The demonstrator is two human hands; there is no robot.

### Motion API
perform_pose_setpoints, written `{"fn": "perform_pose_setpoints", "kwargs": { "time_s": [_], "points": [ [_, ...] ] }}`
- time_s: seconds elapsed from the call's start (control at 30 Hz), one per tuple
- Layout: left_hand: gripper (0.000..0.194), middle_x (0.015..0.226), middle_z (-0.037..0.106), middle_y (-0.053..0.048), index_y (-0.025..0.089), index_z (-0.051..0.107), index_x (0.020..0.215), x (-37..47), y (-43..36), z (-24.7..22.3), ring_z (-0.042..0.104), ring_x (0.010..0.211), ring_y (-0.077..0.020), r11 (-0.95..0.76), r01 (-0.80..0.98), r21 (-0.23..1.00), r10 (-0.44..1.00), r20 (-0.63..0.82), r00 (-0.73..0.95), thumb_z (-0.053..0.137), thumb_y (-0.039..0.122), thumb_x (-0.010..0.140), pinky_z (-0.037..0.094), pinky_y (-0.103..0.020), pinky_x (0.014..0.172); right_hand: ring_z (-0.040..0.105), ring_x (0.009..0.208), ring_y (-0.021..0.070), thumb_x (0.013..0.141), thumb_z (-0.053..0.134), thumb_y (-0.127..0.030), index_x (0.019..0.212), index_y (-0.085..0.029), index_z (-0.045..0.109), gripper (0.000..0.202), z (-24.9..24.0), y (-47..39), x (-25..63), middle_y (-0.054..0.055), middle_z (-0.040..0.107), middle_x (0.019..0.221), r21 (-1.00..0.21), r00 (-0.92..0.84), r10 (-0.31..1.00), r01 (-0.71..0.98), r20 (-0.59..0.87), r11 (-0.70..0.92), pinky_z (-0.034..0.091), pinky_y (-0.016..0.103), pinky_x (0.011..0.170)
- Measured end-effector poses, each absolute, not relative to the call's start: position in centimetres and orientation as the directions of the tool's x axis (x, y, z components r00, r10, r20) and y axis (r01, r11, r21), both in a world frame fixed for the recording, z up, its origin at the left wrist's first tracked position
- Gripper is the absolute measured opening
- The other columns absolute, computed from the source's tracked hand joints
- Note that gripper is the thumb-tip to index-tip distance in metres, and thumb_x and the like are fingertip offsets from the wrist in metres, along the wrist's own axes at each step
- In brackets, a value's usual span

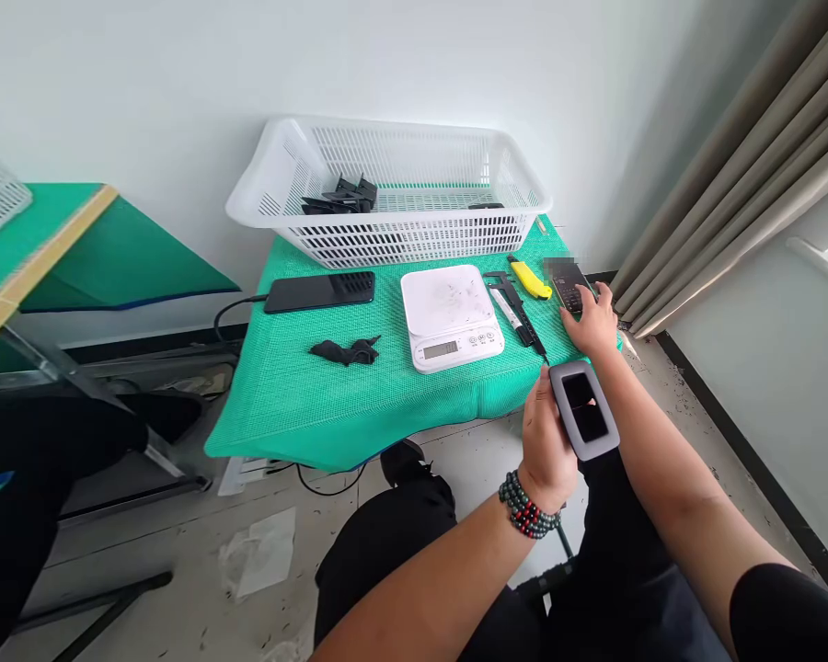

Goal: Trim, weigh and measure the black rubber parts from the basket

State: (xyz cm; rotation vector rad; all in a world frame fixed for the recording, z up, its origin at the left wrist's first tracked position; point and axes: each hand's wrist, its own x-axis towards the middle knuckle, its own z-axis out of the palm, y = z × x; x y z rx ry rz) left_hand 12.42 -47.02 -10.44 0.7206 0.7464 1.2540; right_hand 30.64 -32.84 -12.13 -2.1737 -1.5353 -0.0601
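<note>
My left hand [546,441], with a beaded bracelet at the wrist, grips a grey rectangular frame [595,445] that has a dark glossy centre, held in front of the table's near right edge. At the right end of the green-covered table, my right hand [593,322] rests with spread fingers on a dark phone [569,287] with a lit screen. Just left of the phone lie a yellow cutter [530,279], a black caliper [524,317] and a white marker [507,310]. A white scale [452,317] stands at the middle of the table.
A white basket [400,221] with black parts [345,196] stands at the table's back. Another dark phone [319,292] with a cable and a crumpled black cloth [346,351] lie on the left. Another green table [34,221] and a person's dark-clothed leg [97,441] are at far left.
</note>
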Motion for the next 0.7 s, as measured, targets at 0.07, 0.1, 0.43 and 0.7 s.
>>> {"fn": "perform_pose_setpoints", "kwargs": {
  "time_s": [0.07,0.1,0.43,0.7],
  "points": [
    [0.045,0.103,0.075,-0.008,0.025,0.074,0.107,12.38,-47.02,-10.34,0.072,0.109,-0.0284,0.125,-0.547,0.828,0.991,-0.076,0.111,0.062,0.067,0.097,0.060,-0.045,0.100,0.052,0.142,0.0438,0.094,0.059,-0.048,0.149,-0.021,0.057,0.062,-12.24,-32.84,30.72,0.024,0.037,0.164,-0.369,0.374,0.870,0.896,0.323,-0.248,0.048,0.064,0.109],
    [0.043,0.102,0.075,-0.008,0.025,0.075,0.107,12.37,-47.03,-10.31,0.072,0.109,-0.0289,0.109,-0.545,0.831,0.993,-0.068,0.096,0.065,0.066,0.096,0.061,-0.046,0.099,0.053,0.141,0.0436,0.094,0.059,-0.047,0.148,-0.021,0.057,0.061,-12.28,-32.87,30.75,0.024,0.038,0.164,-0.373,0.372,0.867,0.896,0.332,-0.241,0.049,0.063,0.108],
    [0.025,0.105,0.078,-0.010,0.026,0.076,0.103,12.53,-46.55,-9.98,0.064,0.132,-0.0342,0.142,-0.616,0.775,0.990,-0.123,0.073,0.076,0.048,0.092,0.059,-0.047,0.104,0.059,0.134,0.0399,0.094,0.059,-0.053,0.140,-0.019,0.061,0.058,-12.93,-32.96,31.13,0.024,0.042,0.161,-0.396,0.416,0.827,0.880,0.378,-0.262,0.052,0.060,0.106],
    [0.040,0.106,0.078,-0.009,0.026,0.076,0.107,12.27,-46.42,-10.23,0.070,0.119,-0.0328,0.201,-0.600,0.775,0.979,-0.148,0.138,0.072,0.062,0.091,0.062,-0.045,0.097,0.054,0.139,0.0407,0.095,0.057,-0.054,0.147,-0.018,0.056,0.064,-12.85,-32.96,30.90,0.025,0.040,0.162,-0.384,0.426,0.822,0.880,0.378,-0.279,0.051,0.061,0.108]
  ]
}}
